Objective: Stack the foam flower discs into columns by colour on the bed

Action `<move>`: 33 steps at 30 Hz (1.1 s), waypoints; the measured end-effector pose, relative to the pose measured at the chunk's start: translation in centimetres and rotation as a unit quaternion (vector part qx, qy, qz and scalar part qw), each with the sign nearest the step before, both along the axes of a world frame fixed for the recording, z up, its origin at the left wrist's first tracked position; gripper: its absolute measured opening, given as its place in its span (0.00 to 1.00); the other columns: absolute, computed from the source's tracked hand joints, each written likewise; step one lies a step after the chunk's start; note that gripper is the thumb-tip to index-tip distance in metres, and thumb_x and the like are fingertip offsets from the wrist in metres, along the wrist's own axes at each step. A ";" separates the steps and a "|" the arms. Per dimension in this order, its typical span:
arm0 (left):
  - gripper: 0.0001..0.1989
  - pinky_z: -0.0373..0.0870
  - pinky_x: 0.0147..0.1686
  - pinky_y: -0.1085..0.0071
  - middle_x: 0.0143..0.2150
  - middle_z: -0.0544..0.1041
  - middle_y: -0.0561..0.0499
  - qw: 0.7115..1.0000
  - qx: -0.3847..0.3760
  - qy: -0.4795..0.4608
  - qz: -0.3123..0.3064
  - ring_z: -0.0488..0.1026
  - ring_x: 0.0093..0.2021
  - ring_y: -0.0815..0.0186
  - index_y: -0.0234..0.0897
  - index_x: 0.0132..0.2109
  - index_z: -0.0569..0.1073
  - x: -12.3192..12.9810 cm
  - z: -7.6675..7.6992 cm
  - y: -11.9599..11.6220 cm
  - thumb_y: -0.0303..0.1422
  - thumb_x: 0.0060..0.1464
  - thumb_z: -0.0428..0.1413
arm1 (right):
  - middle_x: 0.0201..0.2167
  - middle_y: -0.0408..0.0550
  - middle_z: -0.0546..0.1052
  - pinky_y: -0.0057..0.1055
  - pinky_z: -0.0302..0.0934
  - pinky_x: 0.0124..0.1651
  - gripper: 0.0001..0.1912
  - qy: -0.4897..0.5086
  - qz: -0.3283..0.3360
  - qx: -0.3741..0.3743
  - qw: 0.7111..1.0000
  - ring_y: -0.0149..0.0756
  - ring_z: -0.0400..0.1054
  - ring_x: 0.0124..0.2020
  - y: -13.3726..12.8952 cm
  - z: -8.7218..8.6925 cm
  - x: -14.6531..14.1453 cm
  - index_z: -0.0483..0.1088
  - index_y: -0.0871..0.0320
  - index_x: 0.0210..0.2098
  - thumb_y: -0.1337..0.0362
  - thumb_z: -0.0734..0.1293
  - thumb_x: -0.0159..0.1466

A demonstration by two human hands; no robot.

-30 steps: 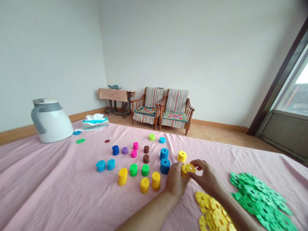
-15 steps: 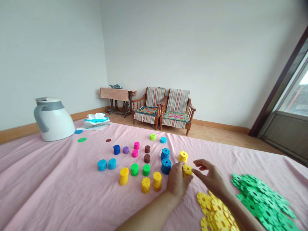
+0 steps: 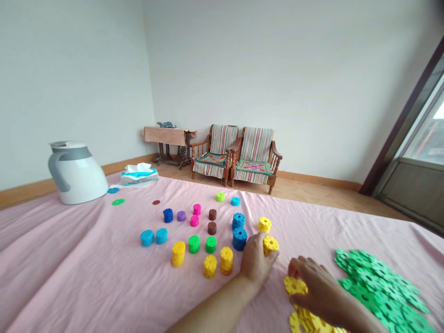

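Note:
My left hand point(image 3: 257, 262) is wrapped round a short stack of yellow notched discs point(image 3: 270, 245) standing on the pink cloth. Just behind it is another yellow stack point(image 3: 264, 225), and two blue stacks point(image 3: 239, 239) stand to its left. My right hand point(image 3: 314, 282) is over the pile of loose yellow discs point(image 3: 300, 321), thumb and fingers apart, touching or just above the top ones. Whether a disc is between its fingertips is hard to see; none shows clearly. A heap of green discs point(image 3: 385, 289) lies to the right of this hand.
Several small stacks in yellow, green point(image 3: 194, 244), brown, pink, purple and blue stand across the middle of the pink cloth point(image 3: 104, 277). At the back left are a white jug point(image 3: 83, 178) and a tissue box point(image 3: 139, 175). Two chairs stand beyond the cloth.
My right hand has moved from beside the held yellow stack down and right to the loose yellow discs. My left hand has stayed round the stack.

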State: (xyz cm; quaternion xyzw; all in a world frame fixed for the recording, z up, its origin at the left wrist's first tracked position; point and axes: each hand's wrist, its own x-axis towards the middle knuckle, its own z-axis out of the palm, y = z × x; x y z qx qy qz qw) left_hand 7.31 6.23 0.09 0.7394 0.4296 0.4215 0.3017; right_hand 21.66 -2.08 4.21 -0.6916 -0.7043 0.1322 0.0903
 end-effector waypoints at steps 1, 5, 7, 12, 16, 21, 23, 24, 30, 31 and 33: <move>0.21 0.63 0.49 0.64 0.45 0.74 0.45 1.000 0.001 0.000 0.000 0.69 0.47 0.56 0.34 0.50 0.70 0.0 0.0 0.0 0.31 0.47 0.60 | 0.36 0.47 0.73 0.41 0.54 0.47 0.11 0.004 0.002 0.002 1.000 0.44 0.64 0.42 0.0 -0.1 0.0 0.66 0.54 0.32 0.66 0.64 0.47; 0.19 0.64 0.48 0.64 0.43 0.75 0.46 1.000 0.002 -0.002 -0.002 0.69 0.46 0.56 0.36 0.48 0.71 0.0 0.0 0.0 0.31 0.47 0.60 | 0.33 0.47 0.73 0.37 0.57 0.43 0.10 0.029 0.007 0.022 0.999 0.41 0.65 0.38 0.3 0.4 0.2 0.65 0.54 0.30 0.67 0.63 0.46; 0.17 0.65 0.46 0.65 0.42 0.75 0.47 1.000 0.002 -0.004 -0.004 0.70 0.44 0.57 0.37 0.46 0.71 -0.1 0.1 0.0 0.32 0.47 0.60 | 0.32 0.46 0.72 0.35 0.59 0.41 0.09 0.062 0.009 0.047 0.997 0.38 0.66 0.36 0.8 0.9 0.2 0.64 0.55 0.31 0.67 0.63 0.48; 0.12 0.65 0.40 0.67 0.39 0.74 0.48 1.000 0.004 -0.003 -0.008 0.70 0.42 0.58 0.37 0.42 0.71 -0.2 0.2 -0.1 0.30 0.47 0.59 | 0.34 0.46 0.71 0.33 0.63 0.37 0.09 0.148 -0.022 0.160 0.976 0.35 0.68 0.32 3.7 1.0 -0.2 0.65 0.55 0.34 0.62 0.63 0.53; 0.08 0.65 0.39 0.67 0.39 0.75 0.48 1.000 0.010 -0.005 -0.012 0.70 0.41 0.58 0.37 0.40 0.71 0.0 0.1 0.1 0.31 0.51 0.56 | 0.34 0.45 0.71 0.33 0.64 0.37 0.10 0.181 -0.030 0.214 0.960 0.35 0.68 0.33 5.9 -0.4 -0.8 0.66 0.55 0.34 0.64 0.64 0.51; 0.08 0.65 0.39 0.68 0.39 0.75 0.48 1.000 0.011 -0.009 -0.013 0.70 0.41 0.59 0.37 0.40 0.71 0.1 0.2 0.2 0.28 0.50 0.55 | 0.34 0.46 0.71 0.35 0.65 0.41 0.11 0.190 -0.029 0.224 0.955 0.36 0.69 0.34 6.7 -1.6 -1.2 0.66 0.56 0.36 0.63 0.64 0.51; 0.07 0.65 0.38 0.68 0.38 0.74 0.48 1.000 0.010 -0.010 -0.012 0.70 0.40 0.59 0.37 0.39 0.71 0.1 0.2 0.1 0.29 0.50 0.55 | 0.35 0.46 0.73 0.35 0.65 0.40 0.13 0.197 -0.030 0.226 0.953 0.36 0.70 0.35 6.7 -1.6 -1.1 0.67 0.56 0.37 0.61 0.64 0.52; 0.06 0.65 0.38 0.68 0.37 0.74 0.48 1.000 0.009 -0.011 -0.011 0.70 0.40 0.59 0.37 0.38 0.71 0.0 0.2 0.1 0.30 0.50 0.56 | 0.36 0.47 0.73 0.34 0.65 0.38 0.13 0.201 -0.036 0.229 0.952 0.37 0.70 0.35 6.6 -1.5 -0.9 0.67 0.56 0.37 0.59 0.64 0.53; 0.15 0.65 0.42 0.66 0.39 0.74 0.49 1.000 -0.002 -0.017 -0.003 0.70 0.41 0.59 0.38 0.43 0.71 -0.1 0.0 -0.1 0.31 0.45 0.61 | 0.31 0.48 0.77 0.34 0.64 0.36 0.13 0.173 -0.078 0.202 0.961 0.39 0.72 0.33 5.1 -0.5 2.5 0.69 0.56 0.35 0.56 0.61 0.56; 0.16 0.65 0.43 0.66 0.40 0.75 0.49 1.000 -0.003 -0.018 -0.002 0.70 0.42 0.58 0.38 0.43 0.71 -0.1 0.0 0.0 0.31 0.45 0.61 | 0.29 0.48 0.77 0.34 0.63 0.36 0.12 0.152 -0.074 0.184 0.968 0.39 0.71 0.32 4.6 -0.5 3.3 0.69 0.56 0.34 0.57 0.61 0.56; 0.16 0.65 0.44 0.65 0.40 0.75 0.49 1.000 -0.003 -0.020 -0.002 0.70 0.43 0.58 0.38 0.44 0.72 -0.1 -0.1 0.0 0.31 0.45 0.61 | 0.26 0.46 0.76 0.34 0.62 0.35 0.09 0.095 -0.062 0.147 0.983 0.39 0.70 0.30 3.5 -0.8 4.6 0.69 0.56 0.30 0.57 0.63 0.54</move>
